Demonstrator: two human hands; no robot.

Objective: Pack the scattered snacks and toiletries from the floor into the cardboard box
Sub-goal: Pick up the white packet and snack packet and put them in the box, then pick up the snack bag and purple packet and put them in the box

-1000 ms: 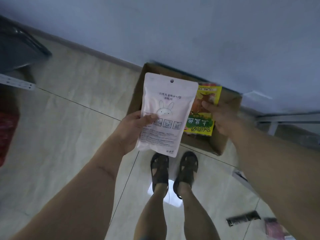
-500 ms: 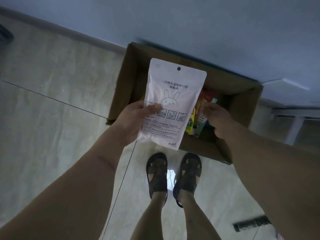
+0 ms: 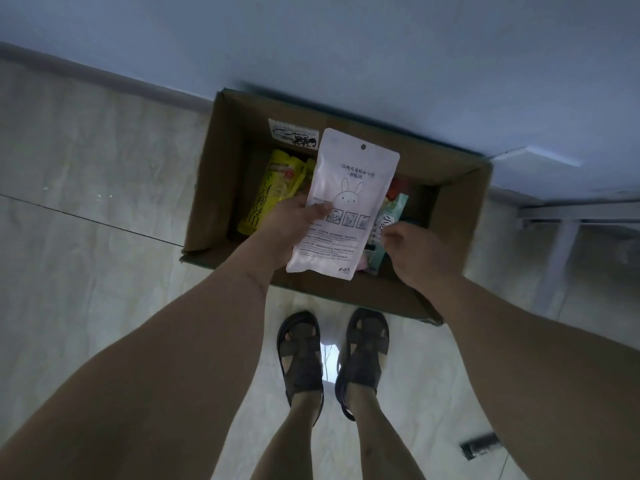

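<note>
Dropped from the right hand (image 3: 417, 252), now loose, a snack lies below; the bunny pouch (image 3: 346, 206), pinched by the left hand (image 3: 289, 226), should be lowered into the box (image 3: 457, 206) next.

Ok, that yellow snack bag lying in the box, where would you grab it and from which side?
Judging by its pose, grip the yellow snack bag across its narrow middle, coming straight down: it lies flat and lengthwise against the cardboard box wall, so side approaches look blocked.

The box (image 3: 221, 188) is standing open against the wall (image 3: 346, 46), its mouth reachable from above. A white pouch (image 3: 349, 188) in the left hand (image 3: 287, 230) is covering the middle; yellow packets (image 3: 273, 192) are lying left, a green packet (image 3: 389, 220) right, under the right hand (image 3: 415, 252).
</note>
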